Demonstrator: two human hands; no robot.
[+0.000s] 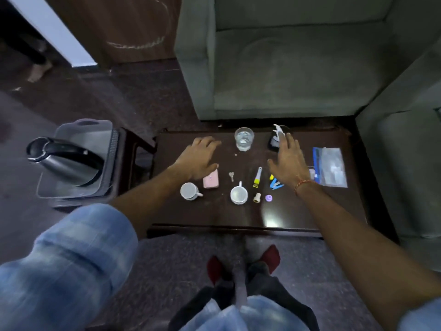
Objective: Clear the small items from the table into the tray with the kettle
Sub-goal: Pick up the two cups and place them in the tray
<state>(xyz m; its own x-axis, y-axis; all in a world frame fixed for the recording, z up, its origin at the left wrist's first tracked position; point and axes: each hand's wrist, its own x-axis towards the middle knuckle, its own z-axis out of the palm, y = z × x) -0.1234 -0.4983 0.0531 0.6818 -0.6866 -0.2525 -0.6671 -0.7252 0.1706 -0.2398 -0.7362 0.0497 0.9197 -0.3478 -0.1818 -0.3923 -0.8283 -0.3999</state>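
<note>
While no writing is readable, the tray (71, 189) holds the kettle (69, 161). Glass (244, 139) holds clear liquid. Left hand (199, 158) and right hand (287, 161) hover splayed, gripping nothing.

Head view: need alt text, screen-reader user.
Both hands, left hand and right hand, hover open over a dark table strewn with small items: two white cups, a key, a water glass. A steel kettle sits in a grey tray to the left.
</note>
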